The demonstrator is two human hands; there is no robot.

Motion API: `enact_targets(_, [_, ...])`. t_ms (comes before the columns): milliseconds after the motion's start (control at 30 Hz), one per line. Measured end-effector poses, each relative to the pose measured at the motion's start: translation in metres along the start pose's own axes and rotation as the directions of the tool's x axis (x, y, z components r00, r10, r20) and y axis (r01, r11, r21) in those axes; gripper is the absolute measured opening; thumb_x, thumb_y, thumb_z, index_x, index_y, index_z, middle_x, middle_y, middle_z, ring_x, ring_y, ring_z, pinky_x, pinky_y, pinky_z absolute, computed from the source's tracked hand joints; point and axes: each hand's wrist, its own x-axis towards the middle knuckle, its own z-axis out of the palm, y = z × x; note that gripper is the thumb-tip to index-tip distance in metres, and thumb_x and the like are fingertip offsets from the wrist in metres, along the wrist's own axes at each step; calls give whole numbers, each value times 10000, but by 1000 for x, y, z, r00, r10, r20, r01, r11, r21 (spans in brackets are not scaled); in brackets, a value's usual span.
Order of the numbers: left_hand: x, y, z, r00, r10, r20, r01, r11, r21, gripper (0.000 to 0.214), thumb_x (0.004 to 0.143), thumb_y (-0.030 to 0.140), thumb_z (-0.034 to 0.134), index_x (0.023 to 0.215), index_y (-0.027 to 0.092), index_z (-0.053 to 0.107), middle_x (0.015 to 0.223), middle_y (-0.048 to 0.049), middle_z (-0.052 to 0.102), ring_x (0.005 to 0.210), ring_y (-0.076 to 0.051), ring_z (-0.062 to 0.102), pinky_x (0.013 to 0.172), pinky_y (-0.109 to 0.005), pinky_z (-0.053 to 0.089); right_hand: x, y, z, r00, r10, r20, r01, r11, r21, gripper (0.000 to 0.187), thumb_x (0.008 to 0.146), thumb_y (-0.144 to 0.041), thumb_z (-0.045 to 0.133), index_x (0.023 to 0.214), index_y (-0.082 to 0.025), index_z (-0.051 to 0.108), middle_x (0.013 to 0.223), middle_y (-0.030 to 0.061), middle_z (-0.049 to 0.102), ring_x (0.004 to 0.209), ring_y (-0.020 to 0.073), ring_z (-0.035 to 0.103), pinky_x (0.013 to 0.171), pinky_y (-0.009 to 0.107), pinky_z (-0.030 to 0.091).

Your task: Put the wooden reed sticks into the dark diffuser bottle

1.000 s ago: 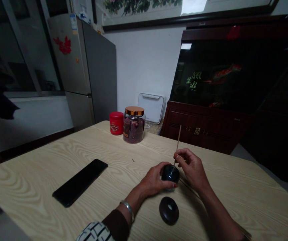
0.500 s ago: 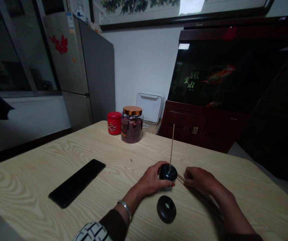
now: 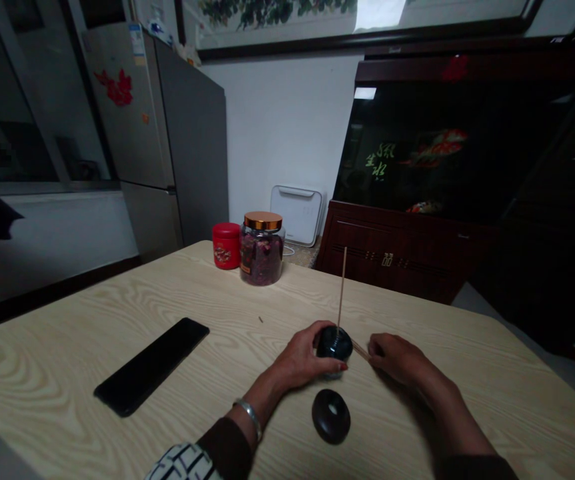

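Observation:
My left hand (image 3: 301, 357) is wrapped around a small glossy dark round pot (image 3: 335, 343), thumb at its front and fingers behind. From the pot's top rises a thin light-brown stick (image 3: 342, 287), nearly upright. To the right of the pot, my right hand (image 3: 398, 357) is closed, pinching a thin brown stick (image 3: 361, 349) that points at the pot's right side. Whether it is one stick or more I cannot tell. In front of the pot lies a dark round disc (image 3: 331, 417) with a pale spot in its middle.
On the wooden table (image 3: 167, 287) a black phone (image 3: 152, 365) lies to the left. A red canister (image 3: 226, 247) and a glass jar (image 3: 261, 257) with a copper-coloured lid stand at the back. A tiny brown fragment (image 3: 260, 319) lies near the middle.
My right hand has shifted very slightly, and the stick in it still points at the pot. The left hand keeps its hold; the whole view has drifted a little.

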Motion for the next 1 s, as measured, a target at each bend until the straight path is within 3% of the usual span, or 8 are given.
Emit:
enact_targets(367, [0, -3, 1, 1000, -11, -3, 11, 1000, -18, 727, 605, 305, 876, 1260, 195, 579, 1140, -62, 665, 1025, -224, 608, 900, -307, 460, -7, -1, -27, 990, -102, -94, 119, 972, 201, 93, 761, -199, 526, 717, -188, 607, 759, 46, 684, 708, 169, 589, 633, 269, 400])
enact_targets(567, [-1, 1, 0, 1000, -21, 2, 21, 1000, 2, 719, 611, 322, 870, 1256, 192, 580, 1123, -67, 668, 1018, -232, 606, 899, -322, 464, -19, -7, -52, 950, -75, -303, 236, 807, 541, 220, 805, -406, 577, 781, -190, 608, 659, 5, 614, 595, 149, 565, 533, 259, 425])
enact_targets(667, [-1, 2, -1, 1000, -20, 6, 20, 1000, -1, 728, 608, 322, 870, 1260, 184, 578, 1123, -72, 668, 1015, -233, 609, 905, -327, 465, -26, -15, -67, 881, 67, -469, 295, 698, 653, 280, 776, -455, 663, 823, -182, 631, 691, 13, 625, 621, 148, 582, 524, 249, 454])
enact_targets(767, [-1, 1, 0, 1000, -20, -1, 20, 1000, -2, 727, 608, 319, 869, 1260, 185, 578, 1131, -76, 667, 1031, -239, 607, 916, -331, 462, -31, -25, -76, 766, 236, -598, 403, 549, 733, 298, 722, -439, 751, 845, -184, 656, 721, 13, 639, 643, 136, 592, 528, 229, 482])
enact_targets(900, [0, -2, 0, 1000, -25, 4, 25, 999, -28, 728, 605, 311, 871, 1258, 184, 575, 1127, -76, 670, 1023, -235, 611, 897, -317, 466, -38, -41, -84, 603, 444, -663, 583, 323, 746, 306, 660, -386, 823, 837, -193, 666, 763, 6, 650, 667, 118, 603, 501, 186, 492])
enact_targets(1000, [0, -3, 0, 1000, -26, 2, 26, 999, -19, 728, 600, 319, 873, 1254, 190, 580, 1118, -70, 669, 1014, -234, 608, 887, -316, 466, -44, -51, -89, 534, 500, -682, 662, 255, 705, 277, 673, -350, 826, 832, -190, 664, 789, 7, 652, 676, 111, 614, 497, 177, 493])
